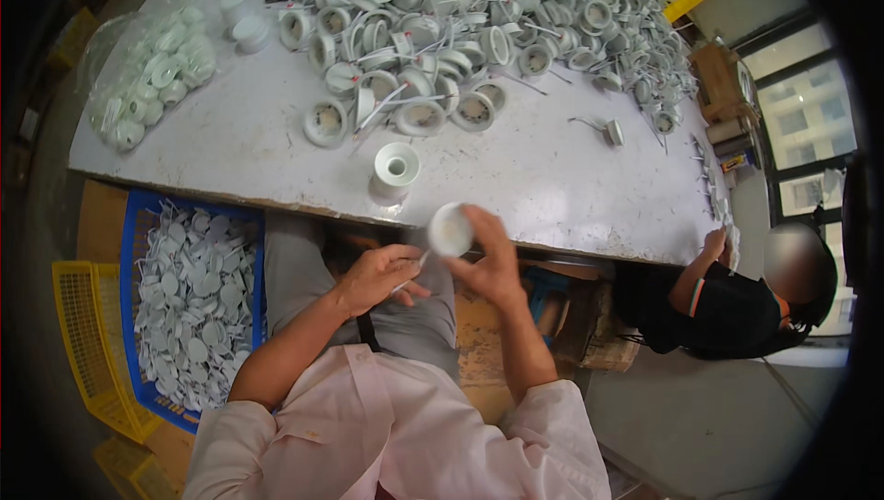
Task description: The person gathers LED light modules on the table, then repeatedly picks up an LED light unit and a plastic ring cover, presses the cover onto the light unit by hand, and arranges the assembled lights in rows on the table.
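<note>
My right hand grips a white round light fitting by its side, just off the table's front edge, its disc-like face turned up. From the fitting a thin white wire appears to run to my left hand, whose fingers are closed around it; motion blurs this spot a little. Beyond my hands, near the edge, a white spool-shaped holder stands upright with a round hole in its top.
A big heap of white light fittings with wires covers the table's far side. One small fitting lies apart. At left are a clear bag of white cups and a blue crate of white wired discs. Another person works at right.
</note>
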Motion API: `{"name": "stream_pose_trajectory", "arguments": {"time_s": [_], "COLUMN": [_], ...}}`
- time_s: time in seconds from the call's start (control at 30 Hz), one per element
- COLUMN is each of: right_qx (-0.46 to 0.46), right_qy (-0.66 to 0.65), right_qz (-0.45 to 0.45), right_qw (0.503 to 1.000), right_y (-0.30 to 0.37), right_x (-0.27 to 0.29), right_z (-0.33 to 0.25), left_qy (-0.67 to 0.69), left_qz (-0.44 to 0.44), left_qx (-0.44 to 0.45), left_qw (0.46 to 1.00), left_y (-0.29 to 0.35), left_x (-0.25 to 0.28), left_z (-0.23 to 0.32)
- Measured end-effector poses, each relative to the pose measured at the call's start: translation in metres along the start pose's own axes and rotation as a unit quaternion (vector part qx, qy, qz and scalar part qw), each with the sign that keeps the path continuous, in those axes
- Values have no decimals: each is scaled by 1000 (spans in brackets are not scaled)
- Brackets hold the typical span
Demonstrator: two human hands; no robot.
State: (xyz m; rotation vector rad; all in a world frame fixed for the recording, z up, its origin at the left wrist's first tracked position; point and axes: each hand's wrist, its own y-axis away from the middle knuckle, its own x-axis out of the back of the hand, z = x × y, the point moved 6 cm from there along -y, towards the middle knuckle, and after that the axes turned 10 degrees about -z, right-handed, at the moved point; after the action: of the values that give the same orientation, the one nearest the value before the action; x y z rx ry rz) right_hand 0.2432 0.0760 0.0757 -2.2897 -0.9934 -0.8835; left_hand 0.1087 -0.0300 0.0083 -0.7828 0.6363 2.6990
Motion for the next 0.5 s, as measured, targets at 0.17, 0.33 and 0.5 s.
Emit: {"name": "stream_pose_trajectory", "arguments": {"time_s": [0.17, 0.33, 0.5], "right_qx": [-297, -359, -395], "right_qy": [-55, 78, 142], "right_qz": [188, 275, 270], "right_qw": [934, 888, 867], "right_y": [10, 26, 26], "right_x": [89, 170, 218], "right_z": [136, 241, 277], "left_qy": [-40, -76, -68], "left_qz": [36, 70, 111], "left_qx": [-21, -14, -5], "left_qw": [998, 995, 991], "left_y": [3, 17, 41], "left_x": [9, 27, 43], "left_z": [-6, -31, -45]}}
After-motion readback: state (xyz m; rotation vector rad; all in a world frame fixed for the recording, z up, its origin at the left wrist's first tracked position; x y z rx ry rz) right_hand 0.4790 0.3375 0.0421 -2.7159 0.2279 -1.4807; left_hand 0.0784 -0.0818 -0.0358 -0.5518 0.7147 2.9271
